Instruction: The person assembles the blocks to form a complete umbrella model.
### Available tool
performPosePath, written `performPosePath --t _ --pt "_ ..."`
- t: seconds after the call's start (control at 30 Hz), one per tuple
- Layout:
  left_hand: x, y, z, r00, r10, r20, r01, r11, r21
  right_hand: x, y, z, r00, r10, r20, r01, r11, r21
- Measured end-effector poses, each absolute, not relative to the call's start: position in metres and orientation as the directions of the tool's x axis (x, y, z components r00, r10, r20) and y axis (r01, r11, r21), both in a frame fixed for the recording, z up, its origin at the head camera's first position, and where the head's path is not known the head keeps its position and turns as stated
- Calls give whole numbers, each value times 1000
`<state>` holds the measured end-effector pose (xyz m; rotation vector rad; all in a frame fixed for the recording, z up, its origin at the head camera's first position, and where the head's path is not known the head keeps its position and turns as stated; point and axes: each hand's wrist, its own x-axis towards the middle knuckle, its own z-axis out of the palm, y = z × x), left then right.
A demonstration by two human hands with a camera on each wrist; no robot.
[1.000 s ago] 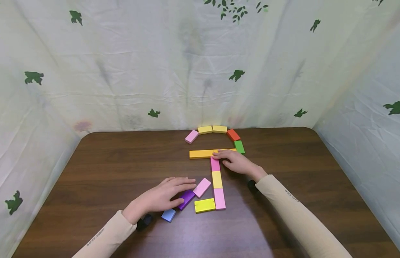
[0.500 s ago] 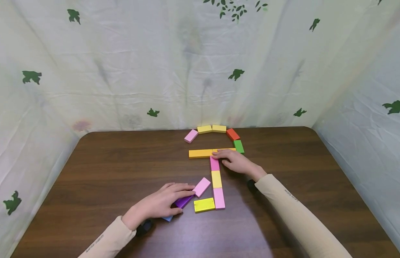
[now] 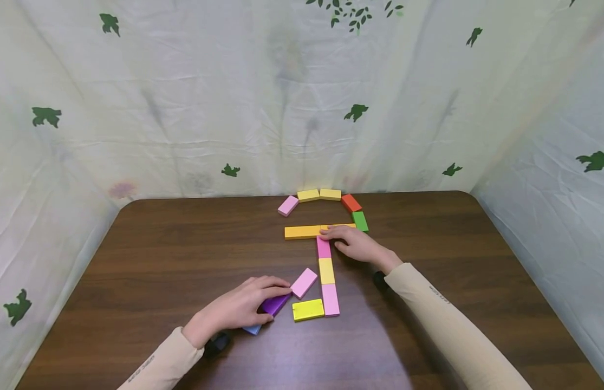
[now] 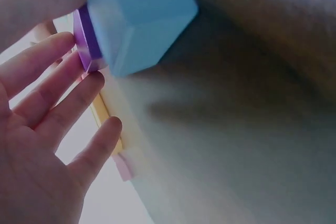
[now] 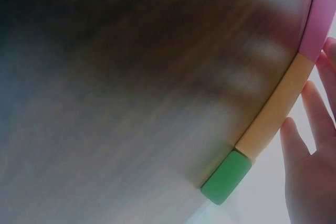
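In the head view my left hand holds a purple block between thumb and fingers. The left wrist view has fingertips against one side of the purple block. A blue block, mostly hidden under the thumb in the head view, looks large in the left wrist view. A light pink block lies just beyond the purple one. My right hand rests its fingers on an orange block, near its join with a pink block. Its fingers are extended, the tips partly out of the right wrist view.
A yellow block and another pink block continue the column, with a bright yellow block beside its foot. Beyond the orange bar, pink, yellow, red and green blocks curve along the table's far edge.
My left hand has shifted slightly toward me and left, its thumb now covering most of the blue block, with fingers closer round the purple block. The right hand stays in place.
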<state>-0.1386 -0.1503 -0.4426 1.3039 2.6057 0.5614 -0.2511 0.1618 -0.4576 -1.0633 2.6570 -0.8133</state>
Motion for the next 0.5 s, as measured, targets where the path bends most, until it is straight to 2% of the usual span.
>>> performPosePath --t 0.5 --pt "-154 -155 -429 -633 766 111 734 548 402 -252 162 -458 -736 -676 45 -586 602 -542"
